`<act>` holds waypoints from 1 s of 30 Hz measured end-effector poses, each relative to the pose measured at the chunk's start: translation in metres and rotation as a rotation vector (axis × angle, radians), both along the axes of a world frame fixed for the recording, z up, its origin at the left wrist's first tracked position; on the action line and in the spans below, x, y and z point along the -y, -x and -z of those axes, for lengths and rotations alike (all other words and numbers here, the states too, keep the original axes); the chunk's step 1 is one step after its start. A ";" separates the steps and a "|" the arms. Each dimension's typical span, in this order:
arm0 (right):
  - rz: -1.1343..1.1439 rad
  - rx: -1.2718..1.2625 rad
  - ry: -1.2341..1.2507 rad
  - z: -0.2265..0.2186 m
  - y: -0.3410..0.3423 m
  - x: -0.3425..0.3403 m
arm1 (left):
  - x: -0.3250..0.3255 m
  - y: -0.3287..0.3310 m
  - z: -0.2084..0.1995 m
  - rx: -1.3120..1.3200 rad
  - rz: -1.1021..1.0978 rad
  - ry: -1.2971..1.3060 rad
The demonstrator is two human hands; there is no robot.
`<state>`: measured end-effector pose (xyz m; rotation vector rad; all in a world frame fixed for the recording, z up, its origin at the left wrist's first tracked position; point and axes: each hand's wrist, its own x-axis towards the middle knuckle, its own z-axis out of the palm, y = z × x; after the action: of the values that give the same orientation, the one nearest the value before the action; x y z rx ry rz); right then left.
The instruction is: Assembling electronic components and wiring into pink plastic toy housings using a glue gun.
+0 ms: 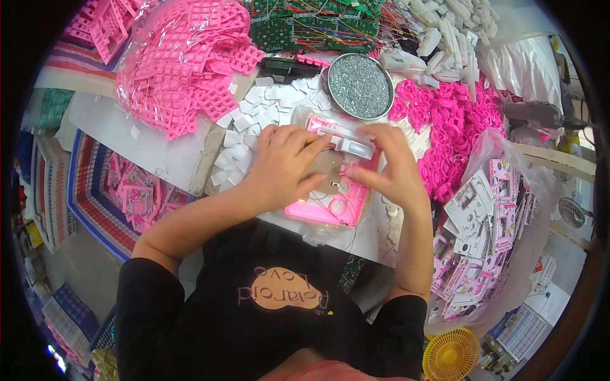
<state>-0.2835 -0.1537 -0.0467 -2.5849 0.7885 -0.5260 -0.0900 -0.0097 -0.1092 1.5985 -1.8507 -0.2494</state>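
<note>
Between my hands lies a shallow pink plastic housing (pixel 352 213) with thin wires and a grey board inside, resting on clear plastic wrap. A small white and translucent rectangular part (pixel 354 147) sits across its upper half. My left hand (pixel 279 166) is at the housing's left side, fingers spread, with the index fingertip by the white part's left end. My right hand (pixel 395 166) arches over the right side. Its index finger is close to the white part's upper edge and its thumb lies lower, over small pink pieces. Contact at the fingertips is partly hidden.
Beyond the hands are a round metal dish (pixel 360 86) of small screws, white square pieces (pixel 270 105) and green circuit boards (pixel 311 32). A bag of pink keypads (pixel 184 63) stands at left. To the right are pink loops (pixel 454 127) and a bag of printed panels (pixel 486 235).
</note>
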 end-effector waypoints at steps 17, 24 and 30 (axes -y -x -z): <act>-0.132 0.190 -0.127 0.041 0.009 0.017 | 0.163 -0.019 0.003 0.307 -0.023 0.061; -0.080 0.923 -0.707 0.017 0.035 0.055 | 0.181 -0.013 0.006 0.405 0.037 -0.027; -1.045 0.716 -0.947 -0.073 -0.036 0.051 | 0.182 -0.012 0.001 0.436 0.108 -0.083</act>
<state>-0.2474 -0.2048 0.0260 -1.4166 -0.4831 -0.4852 -0.0776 -0.1912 -0.1102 1.7109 -2.2857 -0.0225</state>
